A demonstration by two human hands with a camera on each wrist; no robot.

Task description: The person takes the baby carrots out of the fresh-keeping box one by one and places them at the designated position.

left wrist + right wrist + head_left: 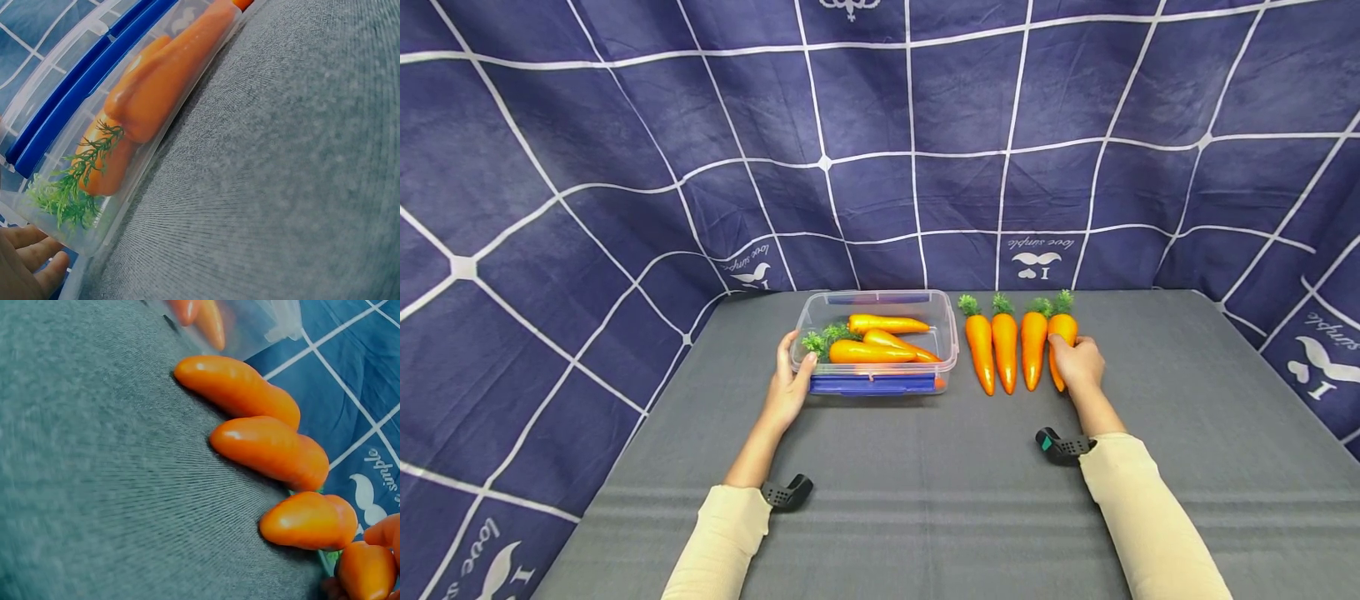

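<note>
The left hand (789,392) holds the near left corner of a clear plastic box (952,337), with the thumb at its front side and the fingers along its left end. The right hand (1078,365) is closed upon the rightmost carrot (1063,327), which lies at the right end of a row on the grey table (925,492), well apart from the box. Between this carrot and the box there are three other carrots: the left one (980,350) just beside the box, then the middle one (1006,350), and the third one (1034,354) close to the held carrot. All four have their green leaves toward the back. The box is open at the top, and its raised wall stands between the row and at least three carrots inside (872,352), whose leaves crowd at the left. A blue clip (872,384) is on the front wall. Behind the table hangs a dark blue cloth (962,100) with white lines. Each wrist carries a black device, the left one (787,493) and the right one (1062,448), below pale sleeves (1150,517).
</note>
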